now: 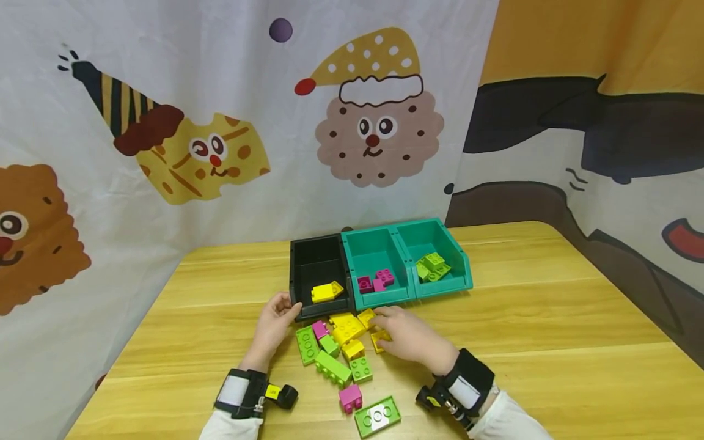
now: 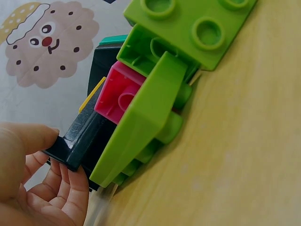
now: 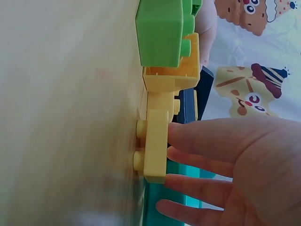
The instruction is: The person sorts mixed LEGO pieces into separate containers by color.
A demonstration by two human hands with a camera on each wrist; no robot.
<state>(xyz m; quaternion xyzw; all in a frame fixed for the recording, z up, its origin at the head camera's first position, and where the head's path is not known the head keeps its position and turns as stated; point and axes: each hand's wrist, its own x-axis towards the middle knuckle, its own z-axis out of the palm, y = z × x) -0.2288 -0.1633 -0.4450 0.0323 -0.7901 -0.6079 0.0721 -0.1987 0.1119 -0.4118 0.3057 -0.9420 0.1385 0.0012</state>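
Observation:
My left hand (image 1: 275, 321) grips the front left corner of a black bin (image 1: 297, 269), thumb over the rim and fingers curled beneath the edge in the left wrist view. Inside that bin lie yellow bricks (image 1: 324, 293). Just right of the brick pile, my right hand (image 1: 412, 336) reaches over yellow bricks with its fingers spread. In the right wrist view its thumb and fingertips are right at the edge of a yellow brick (image 3: 156, 146) whose studs face the table. A larger yellow brick (image 1: 346, 328) lies in front of the black bin, between the hands.
Two joined teal bins (image 1: 385, 299) stand right of the black one, holding pink bricks (image 1: 385, 277) and green bricks (image 1: 434, 261). Loose green bricks (image 1: 333, 368), including a flat one (image 1: 363, 420), and a pink brick (image 1: 350, 398) lie nearer on the wooden table (image 1: 550, 366). A printed curtain hangs behind.

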